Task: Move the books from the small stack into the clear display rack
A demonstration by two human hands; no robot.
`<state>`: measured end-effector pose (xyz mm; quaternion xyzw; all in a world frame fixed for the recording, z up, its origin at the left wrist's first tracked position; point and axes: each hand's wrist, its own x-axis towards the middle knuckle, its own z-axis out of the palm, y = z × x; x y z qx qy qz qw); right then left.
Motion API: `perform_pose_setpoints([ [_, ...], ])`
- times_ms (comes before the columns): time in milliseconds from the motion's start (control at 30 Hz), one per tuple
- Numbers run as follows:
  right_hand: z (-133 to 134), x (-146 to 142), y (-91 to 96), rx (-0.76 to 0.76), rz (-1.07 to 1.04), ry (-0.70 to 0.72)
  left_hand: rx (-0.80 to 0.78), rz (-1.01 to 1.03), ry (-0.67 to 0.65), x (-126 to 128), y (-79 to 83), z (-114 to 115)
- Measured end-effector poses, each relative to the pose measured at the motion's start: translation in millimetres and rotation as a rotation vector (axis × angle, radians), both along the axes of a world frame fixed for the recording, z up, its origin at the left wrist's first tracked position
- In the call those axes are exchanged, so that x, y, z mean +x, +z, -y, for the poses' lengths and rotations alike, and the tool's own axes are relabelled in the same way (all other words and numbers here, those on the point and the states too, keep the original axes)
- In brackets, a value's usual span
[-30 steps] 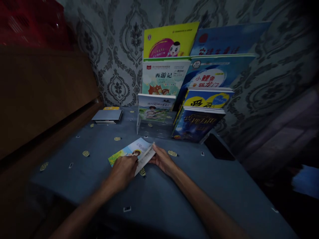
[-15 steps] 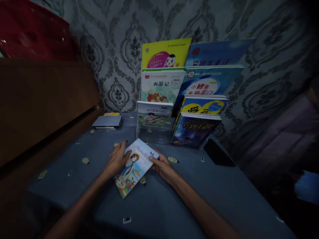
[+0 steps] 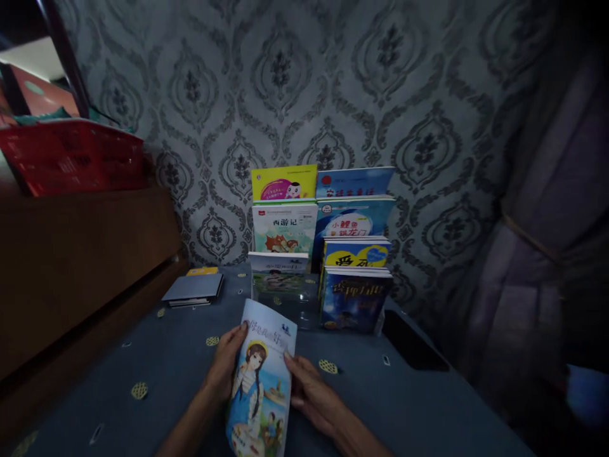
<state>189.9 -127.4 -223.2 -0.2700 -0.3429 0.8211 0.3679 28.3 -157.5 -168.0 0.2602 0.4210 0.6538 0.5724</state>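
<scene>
A thin paperback book (image 3: 261, 387) with a light blue cover, showing a girl in a yellow hat, is held up between my two hands. My left hand (image 3: 226, 362) grips its left edge. On its right edge, my right hand (image 3: 311, 387) has the thumb on the cover and the fingers behind. Just beyond stands a clear tiered rack (image 3: 304, 311) with several books. Its front left tier carries a book with a green field (image 3: 280, 270), and a dark blue book (image 3: 354, 301) stands at the front right.
Flat at the left of the cloth-covered table (image 3: 181, 374) lies a small stack of books (image 3: 193, 289). A black flat object (image 3: 413, 343) rests right of the rack. A red basket (image 3: 71, 155) sits on the brown wooden furniture (image 3: 85, 254). At the right hangs a curtain (image 3: 528, 254).
The book has been raised off the table and turned more upright, closer to me. My left hand now grips its edge. The view has tilted up, showing more wall.
</scene>
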Motion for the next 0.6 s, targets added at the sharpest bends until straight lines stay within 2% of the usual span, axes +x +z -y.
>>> perform_pose_setpoints([
  [100,-0.5,1.4,3.8,0.139,0.095,0.046,0.065,-0.011,0.093,2.7,3.1,-2.5],
  [200,-3.5,3.8,11.6,0.344,0.161,0.081,0.104,-0.049,0.148,-1.7,-3.0,-3.9],
  [300,-8.2,6.9,17.8,0.488,0.216,0.005,0.104,-0.085,0.148,-6.3,-9.9,-4.5],
  [433,-11.6,10.0,22.4,0.558,0.239,-0.090,0.108,-0.145,0.158,-6.5,-12.4,-5.4],
  [600,-8.7,11.8,28.4,0.604,0.220,-0.148,0.096,-0.288,0.186,-8.2,-7.1,-7.8],
])
